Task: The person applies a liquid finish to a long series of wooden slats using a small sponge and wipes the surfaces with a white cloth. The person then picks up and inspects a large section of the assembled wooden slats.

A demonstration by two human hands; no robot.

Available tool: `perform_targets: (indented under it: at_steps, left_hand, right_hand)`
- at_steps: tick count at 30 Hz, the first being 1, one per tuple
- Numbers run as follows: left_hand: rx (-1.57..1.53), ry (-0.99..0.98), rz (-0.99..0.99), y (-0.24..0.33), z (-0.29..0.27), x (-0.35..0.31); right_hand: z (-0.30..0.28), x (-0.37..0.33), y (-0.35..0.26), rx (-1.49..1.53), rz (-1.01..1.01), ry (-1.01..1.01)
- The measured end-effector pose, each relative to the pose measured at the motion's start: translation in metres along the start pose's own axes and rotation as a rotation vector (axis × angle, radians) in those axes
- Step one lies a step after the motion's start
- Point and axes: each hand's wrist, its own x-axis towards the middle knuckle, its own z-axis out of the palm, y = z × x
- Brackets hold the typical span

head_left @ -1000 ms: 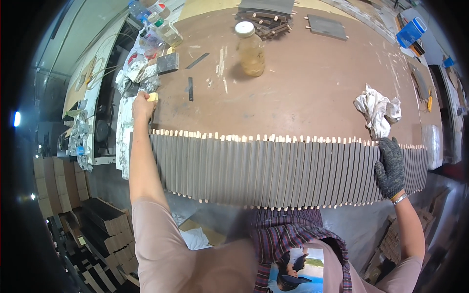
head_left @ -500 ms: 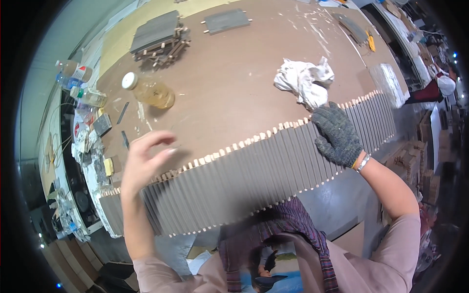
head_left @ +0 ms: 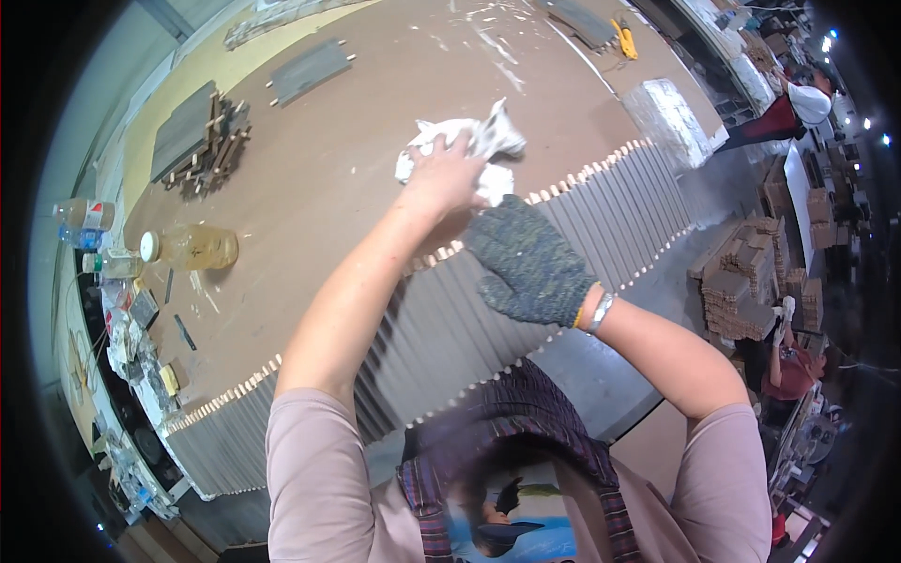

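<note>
A long row of dark grey wooden slats (head_left: 450, 328) with pale pegs at both ends lies side by side along the table's near edge. Beyond it is a crumpled white cloth (head_left: 497, 141). My bare left hand (head_left: 446, 176) has its fingers closing over the cloth, which is slightly blurred. The palm hides part of it. My right hand (head_left: 528, 266), in a dark grey knitted glove, rests flat on the slats, fingers stretched out and nothing gripped. Its fingertips reach close to the cloth. My left forearm covers part of the row.
On the left stand a jar of yellowish liquid (head_left: 192, 248) and plastic bottles (head_left: 84, 223). Farther back lie a stack of grey pegged panels (head_left: 192, 141), a single panel (head_left: 312, 71) and a yellow-handled tool (head_left: 623, 39). A plastic-wrapped bundle (head_left: 668, 122) sits at the right edge.
My left hand has moved from above the left part of the row onto the white cloth. The view has shifted; my right hand still rests on the slats.
</note>
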Motion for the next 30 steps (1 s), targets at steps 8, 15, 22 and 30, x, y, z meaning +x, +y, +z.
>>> perform_targets:
  at_steps: [8, 15, 22, 30]
  left_hand:
    - [-0.659, 0.502, -0.347, -0.042, -0.062, -0.069]
    - [-0.165, 0.03, 0.251, 0.062, -0.078, -0.211]
    - [0.1, 0.696, -0.303, 0.004, -0.094, -0.239]
    - [0.157, 0.56, -0.563, -0.013, -0.08, -0.261]
  right_hand:
    - [0.012, 0.0, 0.007, -0.048, -0.17, 0.233]
    - [0.011, 0.002, 0.008, -0.029, -0.178, 0.197]
    - [0.011, -0.004, 0.01, -0.046, -0.176, 0.273]
    - [-0.002, 0.002, -0.008, -0.078, -0.2, 0.192]
